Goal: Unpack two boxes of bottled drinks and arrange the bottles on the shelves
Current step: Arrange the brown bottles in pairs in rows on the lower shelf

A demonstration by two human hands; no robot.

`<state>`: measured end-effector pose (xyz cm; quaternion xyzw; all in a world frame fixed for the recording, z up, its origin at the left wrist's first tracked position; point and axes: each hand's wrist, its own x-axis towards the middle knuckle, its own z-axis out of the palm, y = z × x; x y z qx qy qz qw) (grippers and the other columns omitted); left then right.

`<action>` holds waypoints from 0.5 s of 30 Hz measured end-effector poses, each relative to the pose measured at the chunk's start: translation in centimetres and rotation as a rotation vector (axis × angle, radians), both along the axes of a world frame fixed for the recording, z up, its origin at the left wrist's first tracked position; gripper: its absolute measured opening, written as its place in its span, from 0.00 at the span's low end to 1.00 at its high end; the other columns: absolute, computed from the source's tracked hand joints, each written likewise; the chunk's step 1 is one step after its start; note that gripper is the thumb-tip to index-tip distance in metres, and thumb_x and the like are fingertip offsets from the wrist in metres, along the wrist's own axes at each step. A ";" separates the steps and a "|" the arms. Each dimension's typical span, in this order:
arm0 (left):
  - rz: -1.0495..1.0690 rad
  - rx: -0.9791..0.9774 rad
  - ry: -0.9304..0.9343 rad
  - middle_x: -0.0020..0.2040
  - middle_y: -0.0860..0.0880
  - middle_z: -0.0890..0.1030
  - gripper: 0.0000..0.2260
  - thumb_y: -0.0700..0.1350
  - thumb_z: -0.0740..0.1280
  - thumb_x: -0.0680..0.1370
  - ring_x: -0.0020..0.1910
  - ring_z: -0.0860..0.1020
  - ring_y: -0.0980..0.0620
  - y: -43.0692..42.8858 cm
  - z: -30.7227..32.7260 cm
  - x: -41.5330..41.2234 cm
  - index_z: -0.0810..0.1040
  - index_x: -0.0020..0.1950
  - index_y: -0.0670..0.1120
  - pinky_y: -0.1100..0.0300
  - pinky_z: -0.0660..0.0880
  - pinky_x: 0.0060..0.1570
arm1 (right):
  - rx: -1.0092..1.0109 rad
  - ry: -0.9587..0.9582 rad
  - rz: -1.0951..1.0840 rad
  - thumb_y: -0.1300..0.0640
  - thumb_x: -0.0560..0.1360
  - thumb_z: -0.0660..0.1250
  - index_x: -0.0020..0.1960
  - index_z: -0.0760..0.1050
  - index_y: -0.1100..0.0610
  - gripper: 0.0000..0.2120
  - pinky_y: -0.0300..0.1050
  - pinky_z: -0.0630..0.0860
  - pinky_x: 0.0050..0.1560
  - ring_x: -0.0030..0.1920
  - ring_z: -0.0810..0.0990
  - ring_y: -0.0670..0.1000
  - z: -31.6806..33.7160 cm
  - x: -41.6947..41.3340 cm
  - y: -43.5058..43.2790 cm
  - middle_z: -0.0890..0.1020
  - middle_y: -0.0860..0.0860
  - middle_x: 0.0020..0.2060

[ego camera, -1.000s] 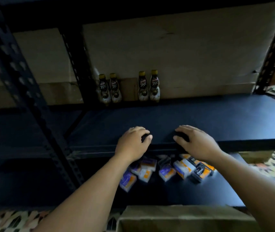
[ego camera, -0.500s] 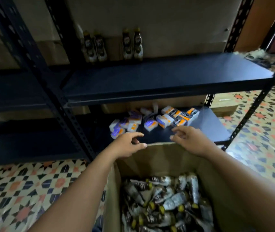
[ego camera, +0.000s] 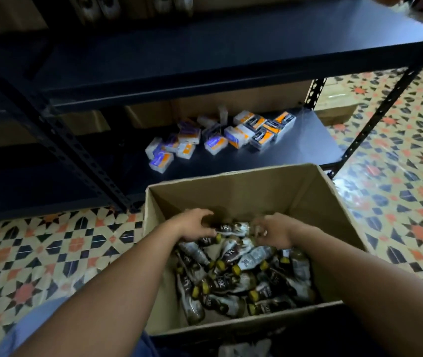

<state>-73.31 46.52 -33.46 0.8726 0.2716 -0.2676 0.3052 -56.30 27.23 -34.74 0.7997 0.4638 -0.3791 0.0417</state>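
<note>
Currently our left hand (ego camera: 195,226) and right hand (ego camera: 273,234) sit inside the cardboard box (ego camera: 231,186), both curled over the jumbled bottles (ego camera: 233,274). With the blur, we cannot tell whether either grips one. 4 shelved bottles (ego camera: 102,9) on the upper shelf (ego camera: 231,47) are cut off at the top.

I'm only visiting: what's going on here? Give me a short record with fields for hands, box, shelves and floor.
Hands: left hand and right hand reach into the cardboard box, fingers curled over the pile; grip unclear, blurred.
Box: open, holding jumbled bottles.
Upper shelf: a few shelved bottles at the back, cut off by the frame.
Lower shelf: small cartons in a loose heap.
Floor: patterned tiles.
</note>
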 end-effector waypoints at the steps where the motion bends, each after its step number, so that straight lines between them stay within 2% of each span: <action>1: 0.009 -0.032 0.011 0.73 0.47 0.74 0.31 0.56 0.71 0.79 0.70 0.73 0.46 -0.2 -1.3 0.1 0.66 0.79 0.51 0.56 0.70 0.68 | -0.023 0.007 -0.009 0.39 0.74 0.66 0.71 0.74 0.46 0.27 0.53 0.79 0.59 0.58 0.81 0.57 -1.3 0.2 -0.2 0.82 0.51 0.60; 4: 0.077 -0.110 0.030 0.66 0.47 0.79 0.28 0.54 0.72 0.78 0.61 0.78 0.48 -1.4 -6.4 0.0 0.70 0.77 0.51 0.59 0.73 0.60 | -0.025 0.074 -0.056 0.44 0.75 0.71 0.72 0.73 0.47 0.26 0.53 0.78 0.61 0.60 0.80 0.55 -5.2 0.2 -0.4 0.82 0.51 0.61; 6: 0.173 -0.183 0.044 0.63 0.46 0.79 0.31 0.53 0.72 0.78 0.58 0.78 0.49 -2.3 -9.9 -0.3 0.66 0.78 0.52 0.59 0.74 0.56 | -0.006 0.146 -0.118 0.48 0.75 0.74 0.75 0.70 0.44 0.30 0.51 0.76 0.64 0.64 0.77 0.53 -7.6 0.3 -0.4 0.79 0.49 0.67; 10: 0.353 -0.266 0.018 0.67 0.44 0.78 0.31 0.51 0.73 0.78 0.63 0.78 0.47 -3.5 -15.1 -0.8 0.65 0.79 0.51 0.62 0.73 0.54 | -0.001 0.233 -0.099 0.53 0.76 0.75 0.78 0.66 0.42 0.34 0.50 0.76 0.65 0.67 0.76 0.52 -11.7 0.6 0.3 0.75 0.48 0.72; 12: 0.402 -0.289 -0.005 0.69 0.46 0.77 0.31 0.51 0.73 0.78 0.65 0.77 0.48 -4.0 -16.7 -0.6 0.66 0.79 0.51 0.61 0.73 0.57 | -0.024 0.270 -0.064 0.54 0.75 0.76 0.77 0.66 0.42 0.35 0.49 0.78 0.62 0.65 0.77 0.51 -13.3 0.6 0.6 0.76 0.48 0.71; 13: 0.429 -0.318 -0.010 0.69 0.48 0.77 0.30 0.50 0.73 0.78 0.64 0.77 0.49 -4.3 -17.4 -0.5 0.67 0.78 0.50 0.60 0.73 0.58 | -0.045 0.285 -0.054 0.53 0.74 0.77 0.77 0.66 0.42 0.36 0.49 0.79 0.61 0.64 0.77 0.51 -14.1 0.6 0.6 0.76 0.48 0.71; 15: 0.487 -0.382 -0.004 0.61 0.51 0.79 0.28 0.51 0.74 0.77 0.58 0.78 0.50 -4.8 -18.5 0.0 0.70 0.75 0.49 0.60 0.74 0.51 | -0.042 0.251 0.006 0.51 0.71 0.79 0.77 0.67 0.42 0.38 0.49 0.76 0.63 0.65 0.77 0.51 -15.2 0.7 0.5 0.77 0.48 0.70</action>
